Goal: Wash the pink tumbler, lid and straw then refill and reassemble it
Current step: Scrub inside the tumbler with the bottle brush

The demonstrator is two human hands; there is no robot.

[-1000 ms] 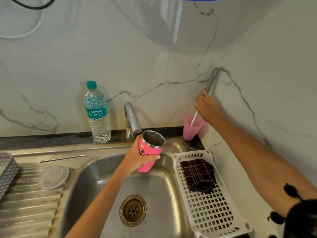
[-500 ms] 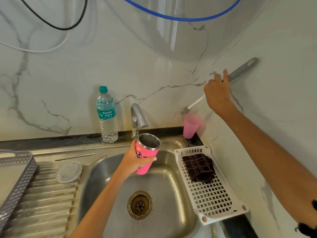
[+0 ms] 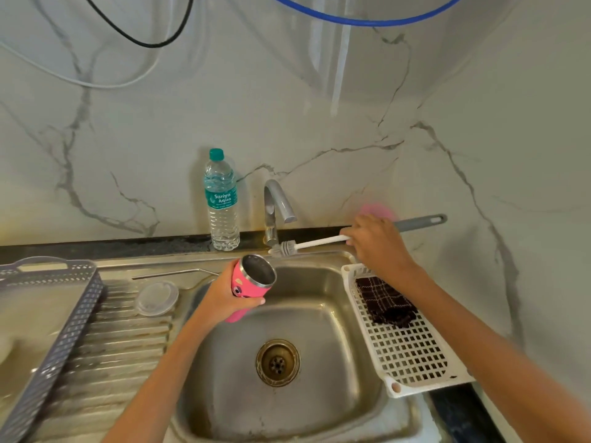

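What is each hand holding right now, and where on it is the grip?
The left hand wraps the pink tumbler around its body, below the rim. The right hand holds the bottle brush mid-length, where white stem meets grey handle.

Pink tumbler (image 3: 244,287): smooth, glossy pink coat outside and bare brushed steel inside. The stainless-steel sink (image 3: 332,318) was dull and water-stained, its drainboard (image 3: 121,343) was ribbed metal, the lid (image 3: 156,297) was translucent plastic and the straw (image 3: 169,274) was thin polished metal. The bottle brush (image 3: 315,243) had a white plastic shaft and matt grey handle; the faucet (image 3: 279,201) was satin grey metal, the water bottle (image 3: 222,203) clear ribbed plastic, the cloth (image 3: 385,302) dark and woven, the tray (image 3: 412,356) white perforated plastic, and the wall (image 3: 319,123) glossy and marble-veined.
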